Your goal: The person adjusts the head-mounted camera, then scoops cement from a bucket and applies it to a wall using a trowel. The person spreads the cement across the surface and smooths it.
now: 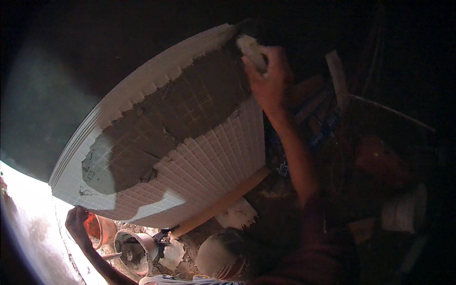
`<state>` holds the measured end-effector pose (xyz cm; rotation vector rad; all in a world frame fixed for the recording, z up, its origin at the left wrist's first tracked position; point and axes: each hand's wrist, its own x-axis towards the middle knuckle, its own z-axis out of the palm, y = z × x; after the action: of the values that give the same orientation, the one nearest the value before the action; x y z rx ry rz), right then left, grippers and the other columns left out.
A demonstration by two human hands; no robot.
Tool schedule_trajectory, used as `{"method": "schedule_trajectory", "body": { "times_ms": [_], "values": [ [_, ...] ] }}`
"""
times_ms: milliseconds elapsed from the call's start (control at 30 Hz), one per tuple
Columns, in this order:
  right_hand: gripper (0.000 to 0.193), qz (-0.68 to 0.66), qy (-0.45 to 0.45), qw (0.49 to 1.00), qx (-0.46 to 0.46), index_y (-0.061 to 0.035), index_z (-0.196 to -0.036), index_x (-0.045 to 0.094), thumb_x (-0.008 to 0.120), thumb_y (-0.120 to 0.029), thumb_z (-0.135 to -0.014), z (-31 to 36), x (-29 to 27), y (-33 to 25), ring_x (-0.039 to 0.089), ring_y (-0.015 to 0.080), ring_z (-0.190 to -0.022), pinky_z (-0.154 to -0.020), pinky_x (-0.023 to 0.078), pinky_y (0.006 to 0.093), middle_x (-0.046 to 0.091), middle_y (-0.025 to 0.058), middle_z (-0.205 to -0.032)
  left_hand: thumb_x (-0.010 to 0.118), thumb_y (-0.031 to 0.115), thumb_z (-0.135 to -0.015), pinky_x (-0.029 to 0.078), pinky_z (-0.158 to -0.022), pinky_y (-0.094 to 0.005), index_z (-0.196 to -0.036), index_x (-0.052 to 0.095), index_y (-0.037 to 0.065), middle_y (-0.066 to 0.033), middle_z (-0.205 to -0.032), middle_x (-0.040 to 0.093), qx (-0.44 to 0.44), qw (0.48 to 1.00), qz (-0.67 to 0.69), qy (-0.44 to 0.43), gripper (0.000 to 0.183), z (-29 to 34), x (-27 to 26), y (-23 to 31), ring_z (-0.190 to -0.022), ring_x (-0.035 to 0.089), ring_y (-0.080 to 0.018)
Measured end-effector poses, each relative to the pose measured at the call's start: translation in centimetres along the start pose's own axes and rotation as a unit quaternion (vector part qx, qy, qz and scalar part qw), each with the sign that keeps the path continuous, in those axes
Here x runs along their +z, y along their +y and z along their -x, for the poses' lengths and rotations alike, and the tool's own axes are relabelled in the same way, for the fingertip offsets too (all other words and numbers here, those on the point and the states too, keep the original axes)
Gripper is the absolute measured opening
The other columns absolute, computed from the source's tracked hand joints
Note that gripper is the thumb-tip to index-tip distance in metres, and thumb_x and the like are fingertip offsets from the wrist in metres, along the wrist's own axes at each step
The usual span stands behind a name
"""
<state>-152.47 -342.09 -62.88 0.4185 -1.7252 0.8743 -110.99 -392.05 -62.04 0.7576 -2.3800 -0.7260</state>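
A large white panel (223, 156) with a grid of ribs stretches in front of me, tilted in the view. Grey mortar (161, 128) covers a broad band across its middle. Raised in the far right part of the view, my right hand (270, 78) is closed round a pale block (252, 52) beside the panel's upper right corner. The block's exact kind is unclear in the dim light. My left hand (77, 222), at the lower left, has its fingers curled against the panel's bottom edge; its fingertips are partly hidden.
A wooden board (221, 202) runs along the panel's lower edge. Below stand an orange bucket (107, 231) and a mortar-smeared bucket (151, 244). Near me is a pale rounded object (211, 254). Blue printed bags (325, 130) and a white bucket (403, 209) lie in shadow at right.
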Motion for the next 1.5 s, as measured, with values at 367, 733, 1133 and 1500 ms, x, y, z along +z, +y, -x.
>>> {"method": "schedule_trajectory", "body": {
  "times_ms": [367, 733, 1133, 1500],
  "values": [
    [0.040, -0.189, -0.046, 0.966, 0.170, -0.0003, -0.113, 0.061, 0.077, -0.027, -0.087, 2.4, -3.5, 0.5, 0.064, 0.0219, -0.099, -0.087, 0.051, 0.0363, 0.067, 0.0127, -0.107, 0.063, 0.024, -0.097, 0.052, -0.075, -0.0280, -0.099, 0.067, -0.005, -0.0074, -0.082, 0.067, -0.047, 0.998, 0.039, 0.018, 0.030, 0.4, 0.3, 1.1, -0.077, 0.063, -0.0141],
    [0.045, -0.283, -0.131, 0.906, 0.285, 0.0025, -0.115, 0.065, 0.078, -0.029, -0.086, 5.8, -0.6, -8.8, 0.067, 0.0236, -0.098, -0.087, 0.052, 0.0358, 0.071, 0.0149, -0.105, 0.064, 0.018, -0.095, 0.055, -0.074, -0.0286, -0.100, 0.068, -0.005, -0.0088, -0.084, 0.069, -0.044, 0.996, 0.068, 0.036, 0.024, 0.4, 0.5, 0.2, -0.077, 0.068, -0.0166],
    [0.040, -0.255, -0.243, 0.928, -0.120, -0.0090, -0.111, 0.067, 0.080, -0.006, -0.073, 10.1, -0.8, -24.7, 0.067, 0.0308, -0.089, -0.076, 0.055, 0.0413, 0.069, 0.0114, -0.100, 0.068, 0.016, -0.093, 0.052, -0.093, -0.0322, -0.122, 0.063, -0.008, -0.0145, -0.111, 0.070, -0.065, 0.967, 0.246, 0.004, 0.038, 2.7, 0.2, -0.4, -0.103, 0.067, -0.0212],
    [0.037, -0.009, -0.216, 0.925, -0.313, -0.0128, -0.112, 0.069, 0.075, -0.006, -0.076, 0.2, -1.5, -8.9, 0.065, 0.0299, -0.100, -0.087, 0.054, 0.0401, 0.069, 0.0073, -0.108, 0.066, 0.016, -0.095, 0.051, -0.096, -0.0338, -0.126, 0.061, -0.007, -0.0152, -0.116, 0.069, -0.064, 0.964, 0.258, 0.014, 0.039, 2.5, 1.0, -1.3, -0.106, 0.065, -0.0210]
  ]
}}
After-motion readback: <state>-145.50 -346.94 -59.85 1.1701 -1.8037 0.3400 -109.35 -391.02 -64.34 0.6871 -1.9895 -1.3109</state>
